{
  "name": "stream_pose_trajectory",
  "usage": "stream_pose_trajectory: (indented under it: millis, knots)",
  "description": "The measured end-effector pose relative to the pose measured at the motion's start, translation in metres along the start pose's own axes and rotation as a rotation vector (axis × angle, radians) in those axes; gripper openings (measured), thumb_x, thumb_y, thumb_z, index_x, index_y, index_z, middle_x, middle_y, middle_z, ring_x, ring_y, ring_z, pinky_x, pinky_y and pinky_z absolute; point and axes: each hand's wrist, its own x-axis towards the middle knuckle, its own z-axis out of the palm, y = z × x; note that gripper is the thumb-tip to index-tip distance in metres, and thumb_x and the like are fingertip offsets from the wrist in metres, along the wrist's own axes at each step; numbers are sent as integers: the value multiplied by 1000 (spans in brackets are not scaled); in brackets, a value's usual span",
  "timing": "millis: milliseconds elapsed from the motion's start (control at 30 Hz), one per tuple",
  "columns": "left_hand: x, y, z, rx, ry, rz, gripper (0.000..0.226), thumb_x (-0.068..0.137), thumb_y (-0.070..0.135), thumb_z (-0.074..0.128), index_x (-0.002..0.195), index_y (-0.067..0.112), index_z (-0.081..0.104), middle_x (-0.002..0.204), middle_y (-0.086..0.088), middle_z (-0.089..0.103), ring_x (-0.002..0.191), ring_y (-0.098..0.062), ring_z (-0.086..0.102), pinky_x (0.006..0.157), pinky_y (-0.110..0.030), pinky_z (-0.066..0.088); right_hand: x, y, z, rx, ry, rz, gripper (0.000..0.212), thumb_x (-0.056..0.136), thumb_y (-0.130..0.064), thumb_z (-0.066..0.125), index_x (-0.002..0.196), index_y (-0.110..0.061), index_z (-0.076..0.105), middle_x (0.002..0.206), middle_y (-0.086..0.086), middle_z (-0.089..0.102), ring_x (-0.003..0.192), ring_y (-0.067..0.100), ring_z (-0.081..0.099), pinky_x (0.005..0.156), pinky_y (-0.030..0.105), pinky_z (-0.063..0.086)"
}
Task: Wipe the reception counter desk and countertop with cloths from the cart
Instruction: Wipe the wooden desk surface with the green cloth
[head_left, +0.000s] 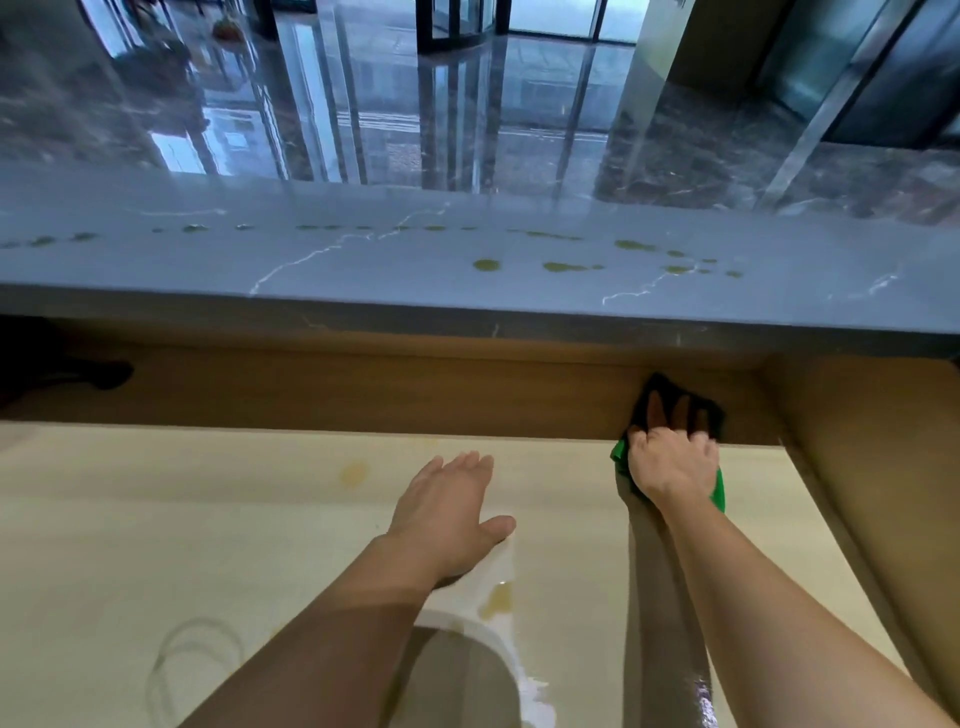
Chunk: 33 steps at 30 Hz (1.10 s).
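The step in hand looks like wiping the lower counter (208, 519) and its back edge. The right hand (672, 465), at about 3 o'clock in the view, presses the one green cloth (719, 493) into the corner where the counter meets the wooden back panel (363, 395). Its fingers (657, 410) are spread nearly straight over the cloth, pressing rather than gripping. The left hand (447, 514), near centre, rests palm-down on the counter with its fingers (467, 465) straight and together, holding nothing. A wet streak (665, 623) runs back toward 5 o'clock. Two yellowish marks remain here: a faint stain (355, 472) and a small puddle (496, 600). The next move probably calls for sweeping left over them. At 12 o'clock, the upper marble counter (363, 291) carries a row of well over a dozen greenish drops (486, 265), not yet wiped.
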Motion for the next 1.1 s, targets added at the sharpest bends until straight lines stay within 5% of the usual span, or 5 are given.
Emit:
stream_pose_trajectory:
  millis: [200,400,767,900,1100]
  knots:
    - [-31,-62,-30,-9,217,-93,89,80,60,61,152,24,24,156,6,31,143,-14,27,118,-33,21,-21,-69,9,7,-35,-80,61,101,-40,24,155,-31,-5,163,5,-10,149,30,-2,118,43,11]
    - [-69,-137,-53,114,-16,-387,126,64,72,66,154,19,-2,163,1,3,149,-16,2,118,-38,9,-50,-164,19,41,-60,-237,61,101,-37,27,155,-29,-1,163,6,-8,149,30,-7,119,48,3]
    - [-81,-162,-47,175,-89,-406,125,63,74,68,154,19,2,163,2,2,149,-11,3,118,-37,4,-132,-282,31,11,-128,-860,53,103,-44,18,154,-39,5,163,-5,-3,149,20,-11,120,42,-1]
    - [-81,-161,-49,188,-118,-414,123,64,74,68,154,20,2,163,2,1,149,-11,2,119,-38,1,-101,-244,24,81,-142,-817,52,101,-44,26,152,-44,12,163,-12,-1,149,11,-7,120,37,6]
    - [-80,-160,-51,212,-147,-422,123,64,75,67,154,20,4,163,2,2,149,-12,3,119,-40,-1,-46,-130,15,-1,-28,-476,56,101,-42,29,154,-38,10,163,-5,-1,150,14,-2,121,34,5]
